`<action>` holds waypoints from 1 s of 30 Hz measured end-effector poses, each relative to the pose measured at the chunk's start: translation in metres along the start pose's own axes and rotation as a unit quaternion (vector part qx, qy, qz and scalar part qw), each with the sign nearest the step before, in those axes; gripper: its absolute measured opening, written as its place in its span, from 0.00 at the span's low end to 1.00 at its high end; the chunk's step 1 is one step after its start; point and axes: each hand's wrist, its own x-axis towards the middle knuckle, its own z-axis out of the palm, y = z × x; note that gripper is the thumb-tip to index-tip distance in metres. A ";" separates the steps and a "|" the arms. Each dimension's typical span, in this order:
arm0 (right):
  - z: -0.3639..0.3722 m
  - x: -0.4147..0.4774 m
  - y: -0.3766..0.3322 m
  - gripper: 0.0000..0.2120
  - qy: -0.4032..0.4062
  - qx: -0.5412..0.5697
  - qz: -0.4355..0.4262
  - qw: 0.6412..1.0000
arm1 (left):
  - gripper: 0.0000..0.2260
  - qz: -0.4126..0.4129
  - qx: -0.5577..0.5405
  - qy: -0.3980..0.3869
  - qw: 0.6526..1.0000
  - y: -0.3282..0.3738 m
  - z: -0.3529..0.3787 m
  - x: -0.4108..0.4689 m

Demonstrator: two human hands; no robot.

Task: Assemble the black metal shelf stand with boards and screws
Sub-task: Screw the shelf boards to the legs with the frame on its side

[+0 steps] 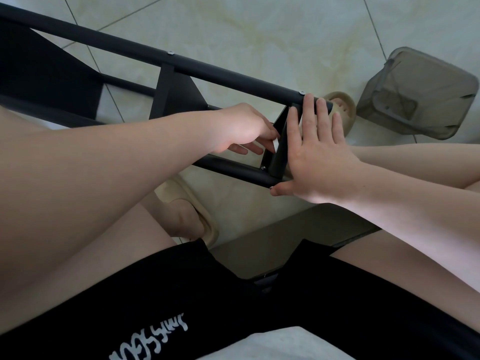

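Shelf stand (220,74) lies on its side on the floor (259,27), long axis running far-left to near-right. Stiff steel, probably light, slick paint; best held near a joint. Right hand (319,157) flat, fingers straight, pressing the end board (279,154). Left hand (244,128) fingers curl behind it; pinching or touching, cannot tell.

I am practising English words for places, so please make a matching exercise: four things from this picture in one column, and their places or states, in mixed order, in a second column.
Things
1. right hand
2. grey plastic box
3. silver screw
4. nearer beige slipper

Places or states
a. on the floor tiles, at the far right
b. in the upper black tube
c. flat, fingers straight, against the end board
d. on a foot, on the near side of the lower tube

Pairs: 1-c, 2-a, 3-b, 4-d
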 end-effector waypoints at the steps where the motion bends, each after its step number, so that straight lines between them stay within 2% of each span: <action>1: 0.000 0.000 0.000 0.67 0.001 0.000 0.000 1.000 | 0.04 -0.001 0.015 0.000 1.000 0.000 0.000 0.000; 4: 0.001 0.000 0.000 0.67 0.002 0.001 -0.001 1.000 | 0.05 -0.009 0.044 0.003 0.999 0.000 0.001 -0.001; 19: 0.002 0.001 0.000 0.67 0.002 0.000 0.001 1.000 | 0.05 -0.013 0.031 -0.008 0.999 0.002 0.004 -0.003; 24: 0.001 0.000 0.000 0.67 0.006 0.000 -0.001 1.000 | 0.04 -0.001 0.051 0.020 0.998 0.004 0.004 -0.003; 30: 0.001 0.000 -0.001 0.67 0.004 0.003 0.000 1.000 | 0.05 -0.006 0.026 -0.002 1.000 0.002 0.005 -0.004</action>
